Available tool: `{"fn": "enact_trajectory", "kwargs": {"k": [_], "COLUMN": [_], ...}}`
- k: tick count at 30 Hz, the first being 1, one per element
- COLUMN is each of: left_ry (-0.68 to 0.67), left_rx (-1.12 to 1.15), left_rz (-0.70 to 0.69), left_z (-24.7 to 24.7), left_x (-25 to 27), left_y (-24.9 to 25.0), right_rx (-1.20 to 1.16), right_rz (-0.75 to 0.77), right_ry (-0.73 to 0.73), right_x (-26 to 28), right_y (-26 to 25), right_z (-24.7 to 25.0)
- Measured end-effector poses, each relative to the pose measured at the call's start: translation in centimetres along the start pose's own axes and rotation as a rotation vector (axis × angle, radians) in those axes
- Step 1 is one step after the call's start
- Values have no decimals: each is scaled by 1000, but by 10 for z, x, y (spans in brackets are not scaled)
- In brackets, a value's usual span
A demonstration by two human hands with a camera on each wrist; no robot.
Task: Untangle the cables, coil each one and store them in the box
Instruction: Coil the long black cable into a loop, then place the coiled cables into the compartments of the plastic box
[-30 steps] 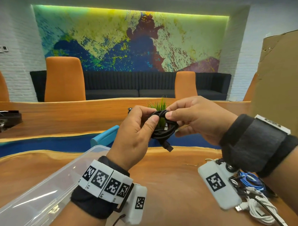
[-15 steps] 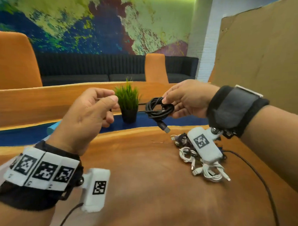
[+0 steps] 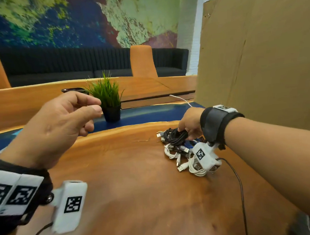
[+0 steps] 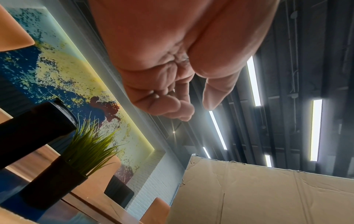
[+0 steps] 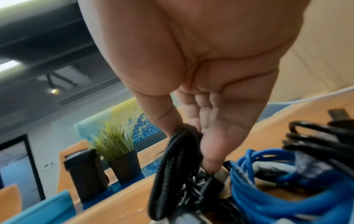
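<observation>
My right hand (image 3: 182, 130) is down at a pile of cables on the wooden table (image 3: 135, 179), right of centre. Its thumb and fingers pinch a coiled black cable (image 3: 176, 136), which touches the pile. The right wrist view shows the thumb and fingertips (image 5: 208, 160) on the braided black cable (image 5: 172, 159), with a blue cable (image 5: 268, 191) beside it. White cables (image 3: 171, 152) and a blue cable (image 3: 190, 144) lie tangled under the wrist camera. My left hand (image 3: 96, 106) hangs in the air at left, fingers loosely curled and empty (image 4: 182, 106). The box is out of view.
A small potted plant (image 3: 110, 101) stands on the blue strip behind the table. A tall cardboard sheet (image 3: 254, 61) closes off the right side. A thin dark wire (image 3: 239, 183) trails from my right wrist camera across the table. A white cable (image 3: 181, 99) lies on the far ledge.
My right hand has dropped from mid-air to the cable pile, carrying the coiled black cable. The left hand let go of the coil and stays raised. The view swung right, off the clear box.
</observation>
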State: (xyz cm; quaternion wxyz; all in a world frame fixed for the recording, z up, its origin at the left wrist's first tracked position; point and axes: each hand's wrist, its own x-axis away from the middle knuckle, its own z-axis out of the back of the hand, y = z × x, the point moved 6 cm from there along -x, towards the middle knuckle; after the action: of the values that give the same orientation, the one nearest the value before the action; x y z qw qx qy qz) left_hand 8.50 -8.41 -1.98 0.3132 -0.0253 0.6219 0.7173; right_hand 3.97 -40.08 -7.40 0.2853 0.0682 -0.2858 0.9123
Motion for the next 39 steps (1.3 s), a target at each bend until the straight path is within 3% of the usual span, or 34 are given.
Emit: {"fn": "enact_trajectory", "kwargs": {"k": [3, 6, 8, 11, 15, 20, 23, 26, 32, 39], "left_ry": [17, 45, 63, 63, -101, -348, -452, -507, -520, -667], "left_rx": [-59, -119, -167, -317, -879, -1518, -1675, -1657, -1534, -1334], "left_rz": [29, 48, 66, 131, 242, 535, 720, 807, 631, 323], "left_z": [3, 8, 11, 14, 34, 100, 129, 137, 110, -1], "left_x": [1, 4, 7, 10, 0, 15, 44, 67, 63, 34], "left_y": [2, 8, 13, 18, 16, -10, -27, -39, -43, -39], "right_rx": [172, 454, 498, 512, 529, 524, 548, 554, 567, 712], "right_rz": [51, 108, 222, 401, 561, 707, 779, 810, 816, 777], "right_ry": [41, 242, 340, 285, 162, 82, 47, 6, -24, 36], "right_x": [4, -1, 5, 24, 57, 90, 103, 113, 128, 127], "right_y": [-9, -20, -35, -62, -98, -129, -135, -134, -127, -113], "right_z": [4, 18, 23, 13, -18, -45, -51, -56, -59, -78]}}
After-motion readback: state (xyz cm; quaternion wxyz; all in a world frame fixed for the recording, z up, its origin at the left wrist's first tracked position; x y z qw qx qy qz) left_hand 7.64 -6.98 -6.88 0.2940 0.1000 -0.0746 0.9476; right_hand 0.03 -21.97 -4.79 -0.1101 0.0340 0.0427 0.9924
